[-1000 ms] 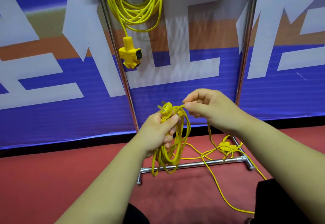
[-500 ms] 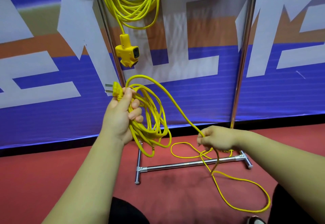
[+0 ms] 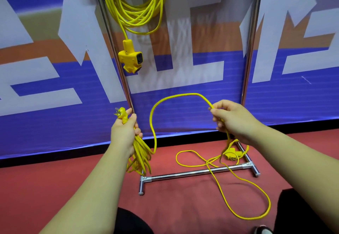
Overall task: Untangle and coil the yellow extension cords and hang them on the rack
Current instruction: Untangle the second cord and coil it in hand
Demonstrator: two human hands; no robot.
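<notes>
My left hand (image 3: 125, 132) grips a bundle of yellow cord loops (image 3: 140, 157) that hangs below the fist, with the plug (image 3: 120, 113) sticking out above it. From the bundle the cord arcs up and over (image 3: 176, 96) to my right hand (image 3: 230, 119), which pinches it. Below my right hand the loose cord (image 3: 238, 180) trails in loops on the red floor, across the rack's base bar, to a yellow socket block (image 3: 232, 155). Another coiled yellow cord (image 3: 139, 11) hangs at the top of the metal rack (image 3: 114, 46), its socket block (image 3: 130, 56) dangling.
The rack's chrome base bar (image 3: 192, 174) and its two feet lie on the red floor straight ahead. A second upright pole (image 3: 250, 41) stands at the right. A blue, white and orange banner (image 3: 45, 72) closes off the back. My dark-clothed knees (image 3: 132, 222) show at the bottom edge.
My left hand has dropped lower with the bundle, whose loops now hang straight down. My right hand has risen from near the floor, lifting a fresh arc of cord.
</notes>
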